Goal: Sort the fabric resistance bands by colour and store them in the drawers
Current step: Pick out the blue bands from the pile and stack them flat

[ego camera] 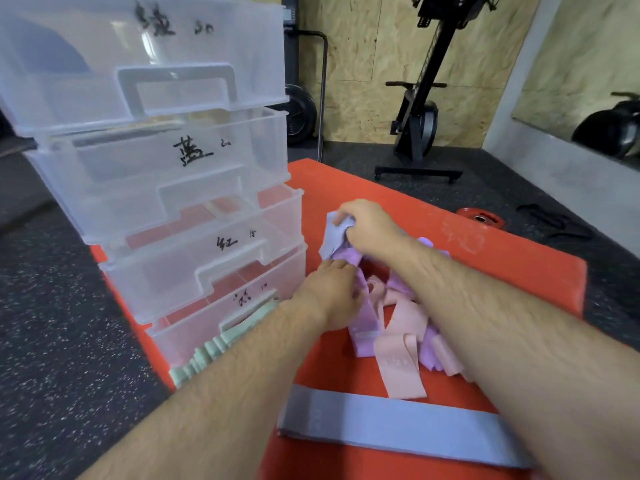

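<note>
A heap of pink and purple fabric bands (401, 323) lies on the red mat (502, 271). My right hand (367, 225) is at the heap's far end, fingers closed on a grey-blue band (332, 237) that it lifts from the heap. My left hand (329, 296) presses down on the purple bands beside it; its fingertips are hidden. Several grey-blue bands (391, 427) lie flat in a stack near me. Mint green bands (214, 351) lie stacked against the lowest drawer. A clear drawer tower (180, 188) with handwritten labels stands at left.
Beyond the mat are a black exercise machine (419, 109), a red weight plate (479, 218), a black strap (554, 223) on the dark speckled floor and a mirror (588, 64) on the right wall. The top drawer holds something blue.
</note>
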Demonstrator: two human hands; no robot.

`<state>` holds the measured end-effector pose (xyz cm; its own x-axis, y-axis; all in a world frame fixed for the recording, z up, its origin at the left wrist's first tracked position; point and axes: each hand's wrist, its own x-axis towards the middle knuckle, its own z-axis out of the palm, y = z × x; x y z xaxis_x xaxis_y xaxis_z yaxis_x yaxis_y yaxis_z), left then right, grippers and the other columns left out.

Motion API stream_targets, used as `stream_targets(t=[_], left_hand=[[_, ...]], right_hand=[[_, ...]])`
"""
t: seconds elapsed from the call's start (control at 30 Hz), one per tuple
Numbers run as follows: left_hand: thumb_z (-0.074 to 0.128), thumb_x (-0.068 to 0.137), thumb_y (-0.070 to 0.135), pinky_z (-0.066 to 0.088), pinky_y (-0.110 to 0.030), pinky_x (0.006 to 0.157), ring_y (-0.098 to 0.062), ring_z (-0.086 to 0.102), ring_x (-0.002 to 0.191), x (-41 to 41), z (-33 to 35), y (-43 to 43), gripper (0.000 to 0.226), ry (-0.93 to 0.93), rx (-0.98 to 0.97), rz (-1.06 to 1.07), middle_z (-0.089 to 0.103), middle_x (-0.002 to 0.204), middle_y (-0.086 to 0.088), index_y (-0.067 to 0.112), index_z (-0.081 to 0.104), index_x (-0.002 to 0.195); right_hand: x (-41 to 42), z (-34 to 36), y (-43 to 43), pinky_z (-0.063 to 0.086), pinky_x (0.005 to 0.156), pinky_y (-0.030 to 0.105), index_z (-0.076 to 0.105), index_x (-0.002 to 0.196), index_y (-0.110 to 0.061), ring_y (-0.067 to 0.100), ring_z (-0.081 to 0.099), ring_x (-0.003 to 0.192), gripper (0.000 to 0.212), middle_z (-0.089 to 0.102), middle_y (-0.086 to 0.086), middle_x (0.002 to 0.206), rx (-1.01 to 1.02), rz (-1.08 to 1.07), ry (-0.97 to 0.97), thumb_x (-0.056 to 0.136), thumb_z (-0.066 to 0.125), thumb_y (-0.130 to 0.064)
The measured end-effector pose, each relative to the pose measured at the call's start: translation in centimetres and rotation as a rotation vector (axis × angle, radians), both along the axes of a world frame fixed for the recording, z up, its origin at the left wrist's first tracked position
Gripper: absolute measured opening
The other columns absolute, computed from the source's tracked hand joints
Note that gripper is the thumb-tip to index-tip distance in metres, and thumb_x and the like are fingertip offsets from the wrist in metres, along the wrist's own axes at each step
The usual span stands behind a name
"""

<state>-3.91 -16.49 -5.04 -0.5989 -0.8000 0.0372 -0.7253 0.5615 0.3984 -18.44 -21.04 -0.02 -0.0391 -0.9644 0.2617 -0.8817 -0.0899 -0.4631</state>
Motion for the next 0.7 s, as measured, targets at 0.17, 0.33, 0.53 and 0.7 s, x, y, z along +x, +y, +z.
stream_targets(t=[0.17,0.33,0.53,0.7], left_hand=[[0.039,0.077,0.034,0.048,-0.044,0.09,-0.035,0.056,0.101,0.5,2.7,1.4,0.041,0.191,-0.157,0.022,0.056,0.106,-0.011,0.01,0.064,0.1],[0.05,0.08,0.025,0.048,-0.042,0.087,-0.034,0.056,0.1,1.1,4.3,3.0,0.025,0.233,-0.17,0.066,0.055,0.106,-0.01,0.01,0.062,0.096],[0.062,0.082,0.017,0.042,-0.033,0.09,-0.028,0.056,0.104,0.9,4.6,5.1,0.027,0.313,-0.186,-0.044,0.056,0.109,-0.006,0.009,0.058,0.108],[0.066,0.087,0.026,0.041,-0.033,0.098,-0.024,0.054,0.116,0.2,3.3,6.5,0.045,0.217,-0.089,-0.154,0.055,0.124,-0.009,0.009,0.053,0.127]], right_hand=[[-2.8,5.6,5.5,0.037,0.075,0.006,0.072,0.101,-0.019,0.015,0.057,0.097,0.045,0.066,0.004,0.109,-0.322,-0.175,-0.257,0.073,0.049,0.007],[-2.3,8.3,11.4,0.046,0.07,0.012,0.069,0.1,-0.023,0.004,0.063,0.085,0.034,0.068,-0.012,0.096,-0.463,-0.238,-0.501,0.08,0.056,0.001],[-2.6,1.6,17.9,0.048,0.07,0.013,0.066,0.104,-0.025,-0.007,0.061,0.078,0.028,0.066,-0.015,0.096,-0.331,-0.34,-0.596,0.085,0.066,-0.004],[-4.4,-0.2,19.1,0.04,0.07,0.006,0.066,0.107,-0.022,0.011,0.061,0.095,0.026,0.066,-0.004,0.11,-0.15,-0.314,-0.378,0.084,0.07,-0.011]])
